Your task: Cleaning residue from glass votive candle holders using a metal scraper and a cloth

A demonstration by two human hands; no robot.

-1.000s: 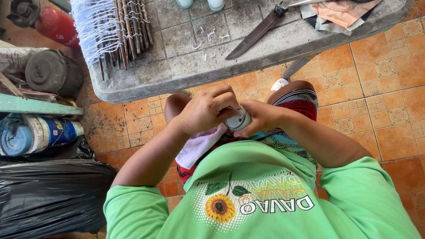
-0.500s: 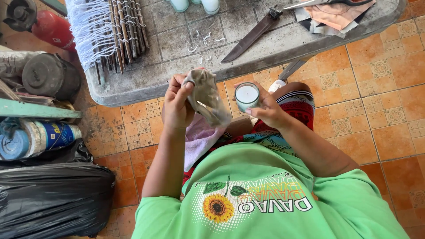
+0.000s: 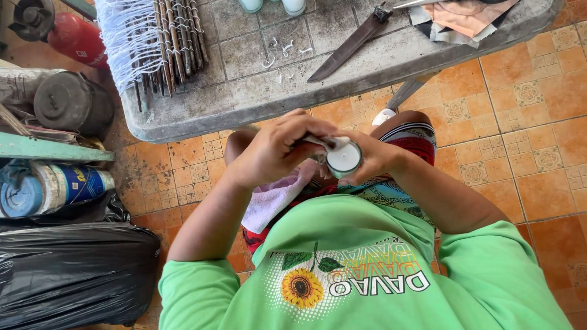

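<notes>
Head view: my left hand [image 3: 275, 150] curls over a grey scrap, mostly hiding it. My right hand [image 3: 373, 160] grips a small white-rimmed jar [image 3: 343, 157], body hidden, above my lap. The tabletop [image 3: 257, 101] edge is near ahead, knife [image 3: 348, 44] on it; open tiled floor [image 3: 538, 122] lies right.

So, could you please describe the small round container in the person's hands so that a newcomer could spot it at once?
Start at the grey tiled table and drop to the lap below its near edge. There the right hand cups a small round container while the left hand covers it from the other side. Its pale, white-rimmed circular face sets it apart from the pink cloth beside it.
</notes>
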